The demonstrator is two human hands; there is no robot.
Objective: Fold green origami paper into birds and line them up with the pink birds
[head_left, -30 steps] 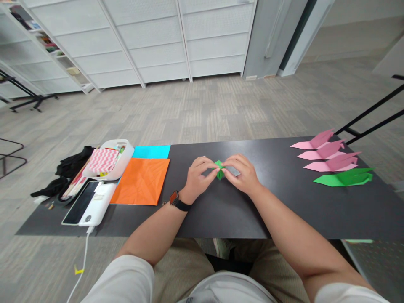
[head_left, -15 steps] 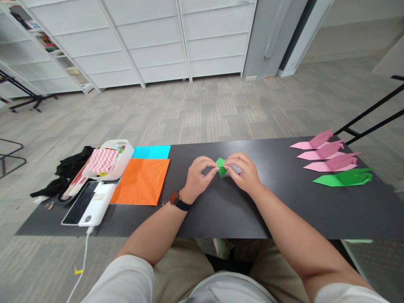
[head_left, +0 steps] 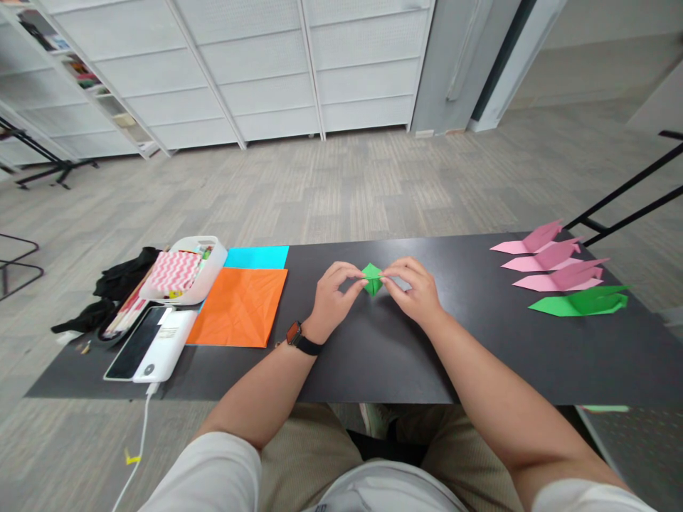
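Between my two hands is a small green folded paper (head_left: 372, 279), held just above the dark table (head_left: 368, 348). My left hand (head_left: 337, 290) pinches its left side between thumb and fingers. On the opposite side, my right hand (head_left: 413, 288) pinches it the same way. The paper looks like a diamond with a crease running across it; my fingertips hide its side corners. A finished green paper crane-like figure (head_left: 580, 301) lies to the right, in line with several pink folded paper figures (head_left: 560, 276).
Orange paper (head_left: 240, 307) lies left of my hands, with cyan paper (head_left: 257, 257) behind it. Farther left are a white basket (head_left: 213, 274) holding small items, a phone (head_left: 136, 345), a white power bank (head_left: 163, 348) with a cable (head_left: 144, 427), and black cloth (head_left: 125, 277).
The green paper has turned in my fingertips and now shows a wider, more even diamond face. Both hands stay nearly in place, still pinching it.
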